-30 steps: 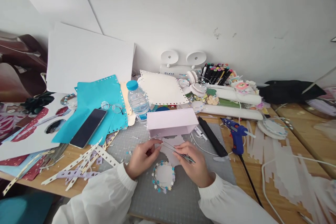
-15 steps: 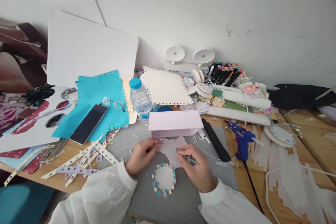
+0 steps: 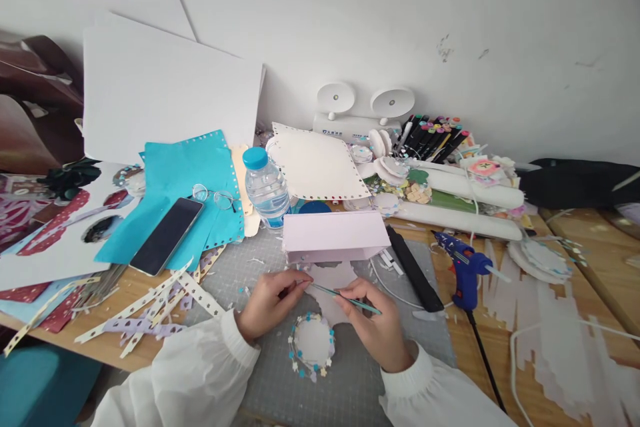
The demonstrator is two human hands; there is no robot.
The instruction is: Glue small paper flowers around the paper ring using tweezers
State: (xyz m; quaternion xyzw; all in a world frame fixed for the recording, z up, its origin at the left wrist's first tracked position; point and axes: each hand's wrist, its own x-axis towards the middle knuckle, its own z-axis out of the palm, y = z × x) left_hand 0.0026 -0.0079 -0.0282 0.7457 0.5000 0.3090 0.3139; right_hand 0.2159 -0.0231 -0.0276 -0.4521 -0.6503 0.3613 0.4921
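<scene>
We see a wooden table point(image 3: 500, 347) carrying a grey mat point(image 3: 360, 373) at bottom centre, a glue gun point(image 3: 465, 270) at right and paper strips point(image 3: 145, 328) lower left.

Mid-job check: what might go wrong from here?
The tweezers in the right hand point at the left hand and might prick it. The star-edged disc lies between the wrists, so either could knock it. The black cord of the glue gun runs close to the right sleeve, which might snag it.

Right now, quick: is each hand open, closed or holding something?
Left hand: closed, thumb and fingertips pinched together; anything between them is too small to tell.
Right hand: closed, holding slim teal tweezers.
</scene>
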